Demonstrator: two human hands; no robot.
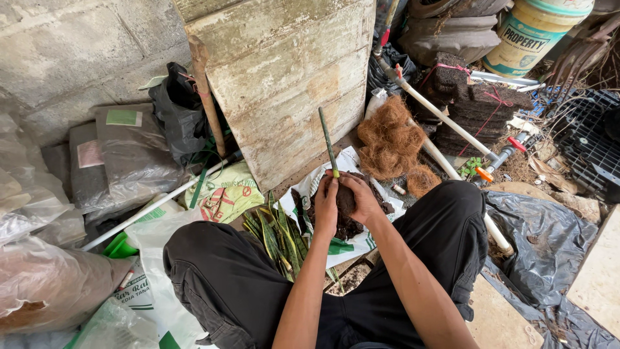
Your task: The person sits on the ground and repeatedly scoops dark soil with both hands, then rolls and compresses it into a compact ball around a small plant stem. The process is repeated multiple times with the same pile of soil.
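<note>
Both my hands close around a dark clump of soil [345,201] at the base of a thin green stem [327,139] that points up and away from me. My left hand [326,205] wraps the clump's left side. My right hand [363,197] cups its right side and top. Under the hands lies a white printed sack [352,245] with loose dark soil [349,227] on it. Striped green leaves of a plant [274,236] lie on the ground just left of my hands, between my knees.
A weathered wooden board [284,77] leans against the wall ahead. Brown coconut fibre [391,139] lies to the right, by white pipes [439,113] and bundled dark blocks [481,106]. Plastic bags of soil [123,155] pile up at left. Black plastic sheeting [539,245] lies at right.
</note>
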